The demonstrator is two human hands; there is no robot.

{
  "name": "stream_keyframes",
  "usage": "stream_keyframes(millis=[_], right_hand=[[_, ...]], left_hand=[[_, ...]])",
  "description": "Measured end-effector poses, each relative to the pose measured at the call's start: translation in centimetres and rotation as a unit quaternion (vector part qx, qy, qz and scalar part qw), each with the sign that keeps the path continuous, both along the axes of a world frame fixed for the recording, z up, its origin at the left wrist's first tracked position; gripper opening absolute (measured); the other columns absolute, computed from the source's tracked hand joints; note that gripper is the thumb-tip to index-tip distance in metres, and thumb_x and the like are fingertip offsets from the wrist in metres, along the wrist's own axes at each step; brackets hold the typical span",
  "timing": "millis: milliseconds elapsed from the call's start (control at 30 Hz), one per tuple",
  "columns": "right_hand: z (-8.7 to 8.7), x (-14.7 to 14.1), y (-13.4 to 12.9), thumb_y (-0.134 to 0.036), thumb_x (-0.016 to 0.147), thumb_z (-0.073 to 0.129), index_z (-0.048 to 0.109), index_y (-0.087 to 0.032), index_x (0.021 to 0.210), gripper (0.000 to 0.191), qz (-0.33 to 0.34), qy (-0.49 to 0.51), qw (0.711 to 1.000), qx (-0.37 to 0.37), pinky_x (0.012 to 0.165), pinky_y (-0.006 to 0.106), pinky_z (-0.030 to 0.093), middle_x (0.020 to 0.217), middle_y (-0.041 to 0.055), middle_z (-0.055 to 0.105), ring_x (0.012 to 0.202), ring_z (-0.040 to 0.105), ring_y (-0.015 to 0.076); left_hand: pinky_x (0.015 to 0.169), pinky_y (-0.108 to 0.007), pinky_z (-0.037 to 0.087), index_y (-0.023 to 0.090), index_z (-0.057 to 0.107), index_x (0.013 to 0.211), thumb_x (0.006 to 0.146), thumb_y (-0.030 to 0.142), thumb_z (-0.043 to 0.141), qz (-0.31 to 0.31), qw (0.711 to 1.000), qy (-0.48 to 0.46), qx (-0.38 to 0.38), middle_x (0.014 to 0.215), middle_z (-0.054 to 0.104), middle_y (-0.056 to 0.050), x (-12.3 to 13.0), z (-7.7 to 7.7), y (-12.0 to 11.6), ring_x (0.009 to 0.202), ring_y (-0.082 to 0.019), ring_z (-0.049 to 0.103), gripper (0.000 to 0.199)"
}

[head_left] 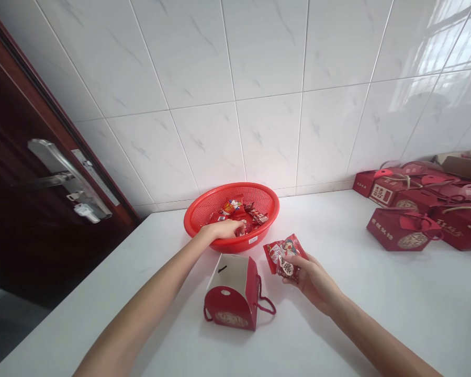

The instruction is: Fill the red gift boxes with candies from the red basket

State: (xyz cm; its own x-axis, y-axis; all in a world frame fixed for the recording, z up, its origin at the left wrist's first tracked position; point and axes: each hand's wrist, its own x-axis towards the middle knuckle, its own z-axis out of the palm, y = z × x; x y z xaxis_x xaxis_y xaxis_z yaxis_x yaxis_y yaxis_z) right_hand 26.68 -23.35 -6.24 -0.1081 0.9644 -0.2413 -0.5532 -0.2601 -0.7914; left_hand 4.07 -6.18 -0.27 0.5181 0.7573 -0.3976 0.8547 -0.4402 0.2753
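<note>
The right hand pinches packets; left of it, an open box; the left hand dips into a basket, its grip I can't tell.

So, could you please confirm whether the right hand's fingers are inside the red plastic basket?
No, the right hand's fingers hold red printed packets outside the red plastic basket, while the left hand's fingers are inside it.

Through my remote feed I see a smooth white tabletop bearing a round red basket toward its back edge. Just in front of that I make out a red box, open at the top, with cord handles. Far to the right I see closed red boxes clustered tightly together
</note>
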Motion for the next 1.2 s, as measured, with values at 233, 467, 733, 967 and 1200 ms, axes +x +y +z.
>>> stream_keyframes(millis=[233, 467, 733, 967, 1200], right_hand=[[0.1, 0.1, 0.0, -0.018, 0.065, 0.087, 0.07, -0.018, 0.101, 0.04, 0.038, -0.004, 0.998, 0.055, 0.09, 0.035, 0.056, 0.102, 0.0064, 0.077, 0.096, 0.071, 0.0222], [0.4, 0.1, -0.2, -0.031, 0.071, 0.09, 0.068, -0.017, 0.102, 0.04, 0.036, -0.035, 0.997, 0.056, 0.077, 0.027, 0.057, 0.101, 0.0061, 0.075, 0.093, 0.071, 0.0191], [0.4, 0.0, -0.2, -0.039, 0.068, 0.09, 0.06, -0.017, 0.088, 0.043, 0.028, -0.083, 0.995, 0.047, 0.045, 0.02, 0.037, 0.076, -0.0009, 0.067, 0.05, 0.054, 0.0069], [-0.1, 0.3, 0.0, -0.037, 0.069, 0.086, 0.057, -0.017, 0.084, 0.038, 0.063, -0.125, 0.989, 0.036, 0.046, 0.021, 0.027, 0.069, -0.0028, 0.063, 0.049, 0.043, 0.0051], [-1.0, 0.6, 0.5, -0.032, 0.063, 0.082, 0.059, -0.017, 0.098, 0.044, 0.081, -0.234, 0.969, 0.023, 0.05, 0.024, 0.03, 0.074, -0.0006, 0.068, 0.058, 0.049, 0.0107]], left_hand=[[0.069, -0.028, 0.043, 0.023, 0.06, 0.105, 0.076, 0.016, 0.056, -0.024, 1.0, -0.011, -0.002, 0.103, 0.071, -0.004, 0.2, 0.7, -0.9, 0.087, -0.023, 0.065, 0.031], [0.07, -0.028, 0.044, 0.022, 0.062, 0.094, 0.077, 0.017, 0.057, -0.029, 0.999, -0.021, -0.002, 0.101, 0.073, -0.003, 0.5, 0.8, -0.9, 0.086, -0.022, 0.066, 0.018], [0.067, -0.028, 0.043, 0.021, 0.063, 0.087, 0.075, 0.016, 0.055, -0.032, 0.999, -0.037, 0.018, 0.094, 0.071, -0.003, 0.5, 0.3, -0.5, 0.084, -0.023, 0.064, 0.015], [0.077, -0.028, 0.046, 0.022, 0.063, 0.099, 0.08, 0.015, 0.053, -0.041, 0.998, -0.038, 0.014, 0.112, 0.071, -0.005, 0.5, 0.5, -0.6, 0.098, -0.023, 0.066, 0.023], [0.08, -0.028, 0.047, 0.022, 0.065, 0.106, 0.08, 0.013, 0.052, -0.034, 0.999, -0.025, 0.01, 0.116, 0.073, -0.005, 0.6, 0.9, -0.8, 0.101, -0.024, 0.067, 0.031]])
